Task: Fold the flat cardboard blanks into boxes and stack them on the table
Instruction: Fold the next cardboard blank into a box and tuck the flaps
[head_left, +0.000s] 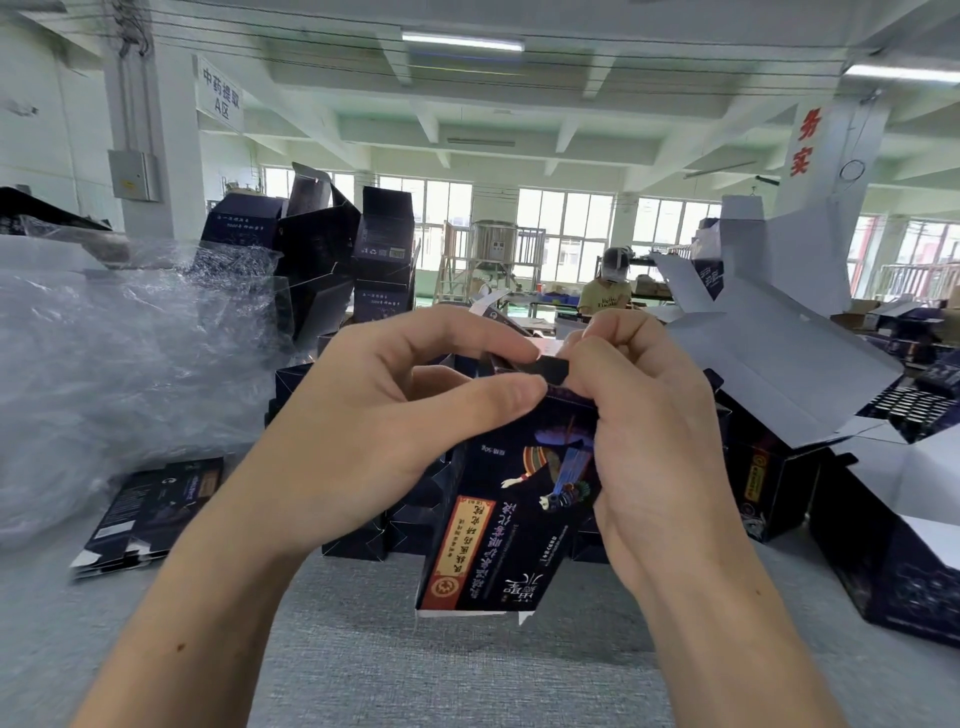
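The left hand pinches narrowly, thumb and forefinger meeting on the top edge of the dark printed box. The right hand curls close on the same edge, its fingertips pressing a small end flap inward. The box is held in the air between both hands, above the near middle of the grey table, its printed face towards the camera and upside down, its lower end seemingly open.

The step in hand looks like closing one end of an erected box. The next move likely calls for tucking the flap home while the left hand steadies the walls, then setting the box on a pile.

What is inside the held box cannot be seen. Folded boxes stand piled towards the table's far left, several with open tops; no contents show. More boxes with raised white flaps crowd the right edge, also with nothing visible inside. Flat blanks lie near the left edge, just beside crumpled clear plastic wrap.
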